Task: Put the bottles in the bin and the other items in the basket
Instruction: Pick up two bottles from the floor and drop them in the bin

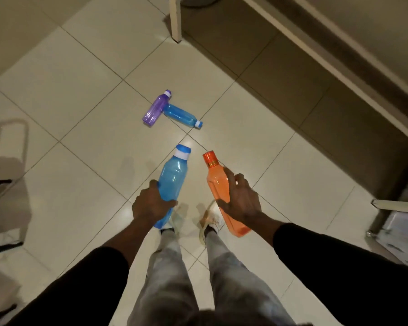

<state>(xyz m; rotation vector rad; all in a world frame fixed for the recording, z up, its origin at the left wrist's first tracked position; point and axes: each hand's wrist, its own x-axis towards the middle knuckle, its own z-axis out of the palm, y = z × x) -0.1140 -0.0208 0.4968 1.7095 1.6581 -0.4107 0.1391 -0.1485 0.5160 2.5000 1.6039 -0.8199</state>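
My left hand grips a large blue bottle with a white collar, held above the tiled floor with its cap pointing away from me. My right hand grips an orange bottle with an orange cap, also pointing forward. Farther ahead on the floor lie a purple bottle with a white cap and a smaller blue bottle, touching each other in a T shape. No bin or basket is recognisable in view.
A white table leg stands ahead, with the table edge running along the right. A metal-framed piece of furniture sits low at the right. A pale chair-like frame is at the left. My feet are below the bottles.
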